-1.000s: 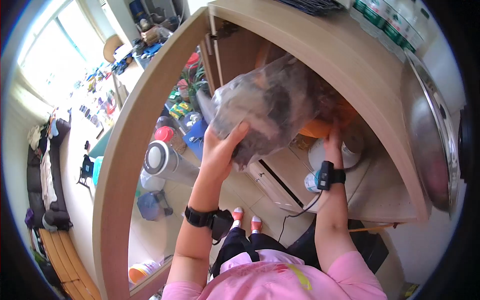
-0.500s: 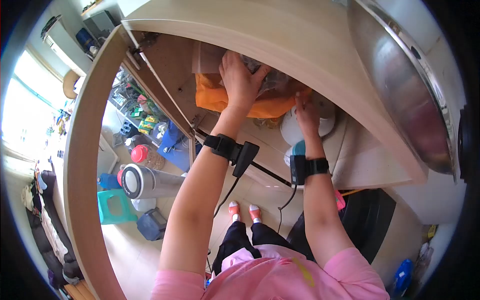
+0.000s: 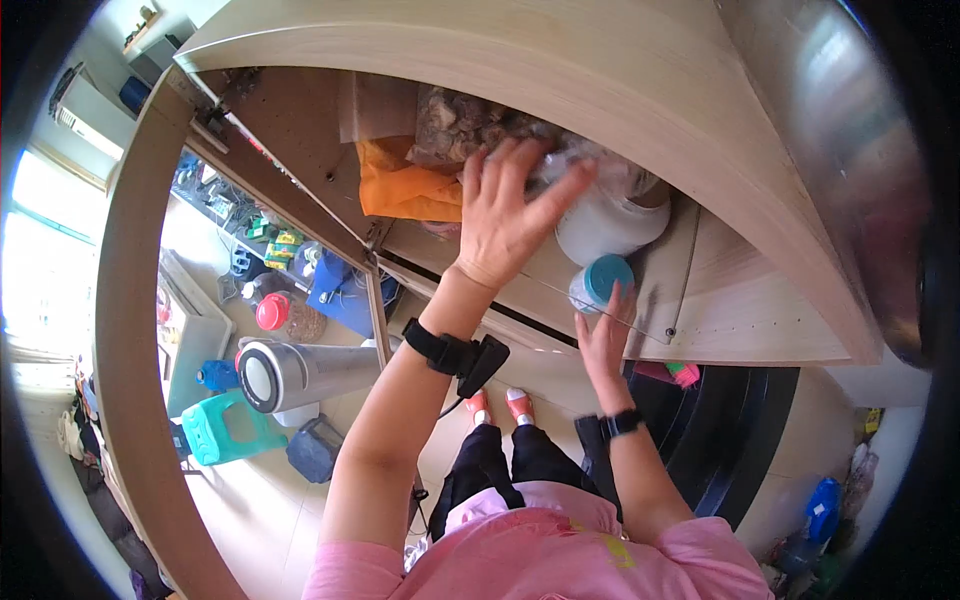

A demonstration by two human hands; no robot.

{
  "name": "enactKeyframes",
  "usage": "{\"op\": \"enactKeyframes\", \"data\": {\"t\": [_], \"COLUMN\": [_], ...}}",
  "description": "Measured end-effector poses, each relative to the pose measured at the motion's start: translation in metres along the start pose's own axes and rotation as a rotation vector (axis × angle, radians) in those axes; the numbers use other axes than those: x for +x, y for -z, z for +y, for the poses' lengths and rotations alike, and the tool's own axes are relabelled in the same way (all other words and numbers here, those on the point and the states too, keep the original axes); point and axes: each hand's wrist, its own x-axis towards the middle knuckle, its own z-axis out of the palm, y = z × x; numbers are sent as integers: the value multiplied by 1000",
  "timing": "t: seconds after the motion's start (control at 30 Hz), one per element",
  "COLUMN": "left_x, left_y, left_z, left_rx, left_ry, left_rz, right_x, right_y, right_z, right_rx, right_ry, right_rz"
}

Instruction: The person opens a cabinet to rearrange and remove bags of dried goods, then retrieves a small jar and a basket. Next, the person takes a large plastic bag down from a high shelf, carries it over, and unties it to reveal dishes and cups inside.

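My left hand [image 3: 508, 215] reaches into the cabinet with its fingers spread, holding nothing. It is over the right end of an orange cloth-like bag [image 3: 400, 185], just in front of clear plastic bags of lumpy, pale brown dried food [image 3: 455, 125]. My right hand [image 3: 603, 345] is lower, at the cabinet's front edge. Its fingers are apart and reach up beside a small jar with a teal lid [image 3: 608, 278], seemingly touching its side. Behind this jar is a larger white container [image 3: 615, 228], partly covered by a clear plastic bag.
The cabinet door [image 3: 135, 300] hangs open on the left. A thin metal stay [image 3: 670, 331] crosses the cabinet's right side. A silver cylinder [image 3: 310, 375], a teal plastic stool [image 3: 235, 430] and a red-lidded jar [image 3: 285, 315] are at lower left.
My left hand has come away from the plastic bags, its fingers now spread. My right hand has left the orange bag and moved down to the teal-lidded jar. The orange bag's right part has dropped back.
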Motion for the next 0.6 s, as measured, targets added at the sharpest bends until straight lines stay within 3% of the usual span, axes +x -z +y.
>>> {"op": "enactKeyframes", "data": {"t": [0.07, 0.13, 0.2, 0.27, 0.3, 0.43, 0.53, 0.6], "left_x": [-5, -12, -5, 0, 9, 24, 24, 27], "left_y": [-5, -6, 3, 11, 14, 15, 14, 15], "left_z": [7, 5, 1, -1, -5, -24, -28, -30], "left_rx": [-13, -76, -122, -400, -432, -358, -271, -239], "left_ry": [-19, -52, -16, 391, 485, 709, 652, 602], "left_rz": [18, -25, -17, 138, 214, 238, 182, 222], "right_x": [31, 48, 56, 60, 57, 2, -38, -46], "right_y": [-12, -46, -60, -44, -43, -30, 27, 88], "right_z": [8, 30, 37, 25, 22, 9, -27, -56], "right_rx": [-93, -114, -165, -192, -190, -208, -23, 237], "right_ry": [-29, -347, -363, -423, -413, -45, 201, 245], "right_rz": [41, -33, -36, -138, -134, -157, -211, -325]}}
